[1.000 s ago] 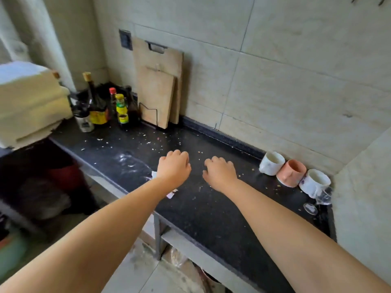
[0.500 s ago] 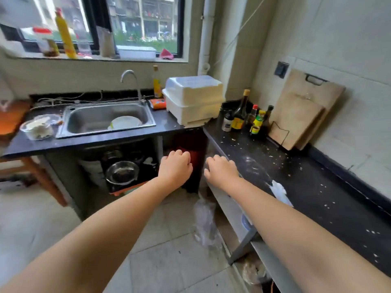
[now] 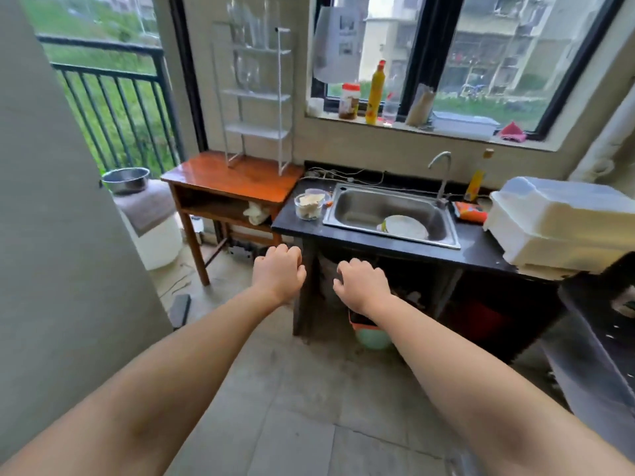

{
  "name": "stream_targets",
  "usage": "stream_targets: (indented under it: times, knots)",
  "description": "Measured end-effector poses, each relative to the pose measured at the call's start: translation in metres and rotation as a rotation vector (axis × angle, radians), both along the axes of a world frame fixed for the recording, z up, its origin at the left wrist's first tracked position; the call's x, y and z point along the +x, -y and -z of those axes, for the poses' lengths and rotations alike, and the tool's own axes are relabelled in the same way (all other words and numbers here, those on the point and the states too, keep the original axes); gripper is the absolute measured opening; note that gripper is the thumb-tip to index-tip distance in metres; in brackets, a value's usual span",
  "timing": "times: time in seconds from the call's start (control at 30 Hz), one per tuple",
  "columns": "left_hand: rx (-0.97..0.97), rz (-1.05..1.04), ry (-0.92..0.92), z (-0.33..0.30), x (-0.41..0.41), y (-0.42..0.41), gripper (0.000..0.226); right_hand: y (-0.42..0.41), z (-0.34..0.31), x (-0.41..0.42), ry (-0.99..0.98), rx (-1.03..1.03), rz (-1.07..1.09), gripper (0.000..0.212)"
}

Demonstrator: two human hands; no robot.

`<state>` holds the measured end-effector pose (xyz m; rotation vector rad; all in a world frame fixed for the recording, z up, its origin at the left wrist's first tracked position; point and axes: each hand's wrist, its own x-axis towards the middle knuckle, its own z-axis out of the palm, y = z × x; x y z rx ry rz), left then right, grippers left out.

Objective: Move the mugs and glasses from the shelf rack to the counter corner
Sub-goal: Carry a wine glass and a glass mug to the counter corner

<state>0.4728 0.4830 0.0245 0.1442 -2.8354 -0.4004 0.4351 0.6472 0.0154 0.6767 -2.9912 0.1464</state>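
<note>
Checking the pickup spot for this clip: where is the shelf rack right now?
In the head view the white shelf rack stands upper left of centre on the orange wooden table, against the wall between the balcony railing and the window, left of the sink.

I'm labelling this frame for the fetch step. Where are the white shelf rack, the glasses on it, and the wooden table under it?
white shelf rack (image 3: 256,95): head view, on its middle shelf's front edge.
glasses (image 3: 249,68): head view, on a clear glass on an upper shelf.
wooden table (image 3: 233,178): head view, on the bare tabletop.

Bright daylight through the window (image 3: 481,60); soft blur, bowed edges.
</note>
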Motion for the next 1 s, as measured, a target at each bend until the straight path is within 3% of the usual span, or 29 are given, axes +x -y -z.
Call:
stream_targets:
  times: [0.67, 1.0]
  knots:
    - [0.141, -0.31, -0.033, -0.011, -0.214, 0.192, 0.019, 0.203, -0.037, -0.276, -0.071, 0.014, -0.275, 0.037]
    - [0.126, -0.265, -0.083, -0.012, -0.346, 0.316, 0.019, 0.321, -0.028, -0.402, -0.104, -0.025, -0.241, 0.036]
